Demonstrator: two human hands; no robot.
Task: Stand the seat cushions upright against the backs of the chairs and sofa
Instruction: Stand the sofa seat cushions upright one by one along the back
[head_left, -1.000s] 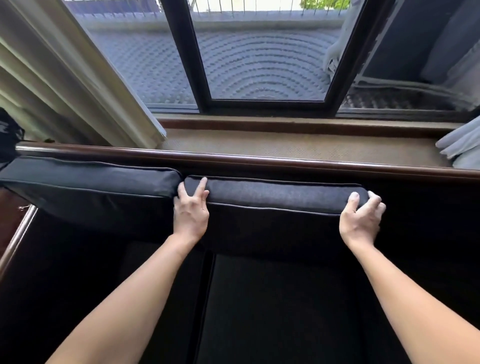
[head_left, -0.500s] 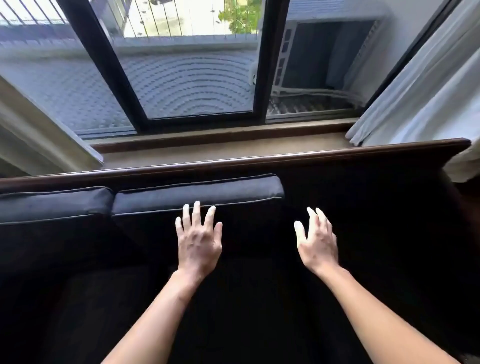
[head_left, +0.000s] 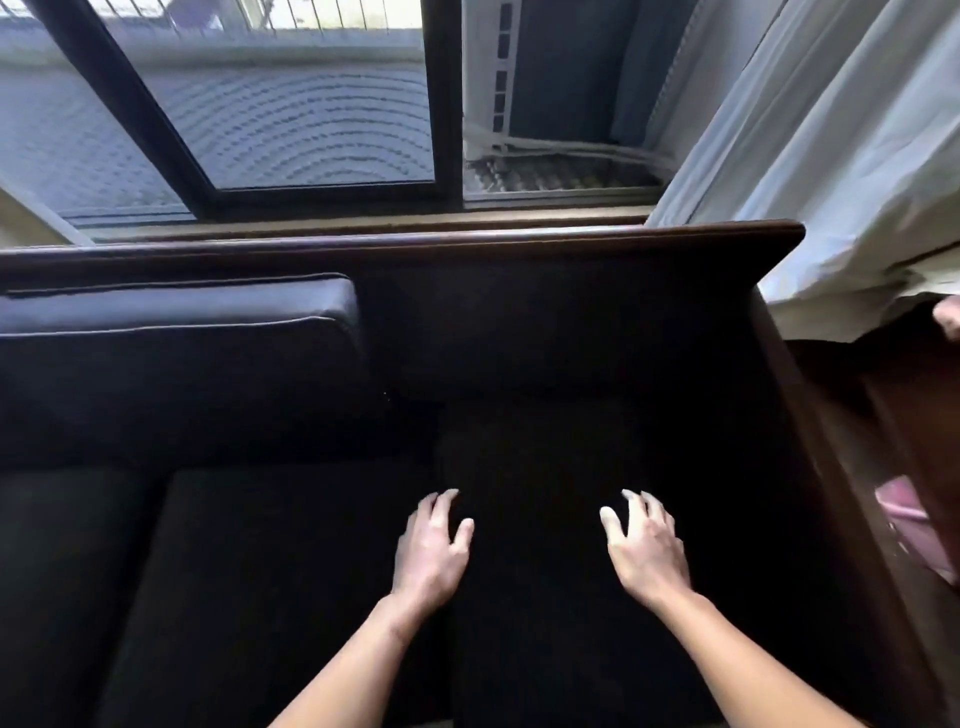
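A dark cushion (head_left: 171, 312) stands upright against the sofa's wooden back rail (head_left: 467, 241) on the left. To its right, a dark seat cushion (head_left: 545, 441) lies flat at the sofa's right end, hard to make out in the shadow. My left hand (head_left: 431, 551) and my right hand (head_left: 644, 551) hover over that flat cushion with fingers spread and slightly curled, holding nothing. Another flat seat section (head_left: 260, 571) lies to the left of my hands.
A black-framed window (head_left: 441, 104) and sill run behind the sofa. Pale curtains (head_left: 831, 156) hang at the right, over the sofa's wooden right arm (head_left: 795, 395). Something pink (head_left: 898, 509) shows beyond that arm.
My hands let go of the upright cushion and drew back and down over the right seat. The view swung right, so the upright cushion now sits at the left.
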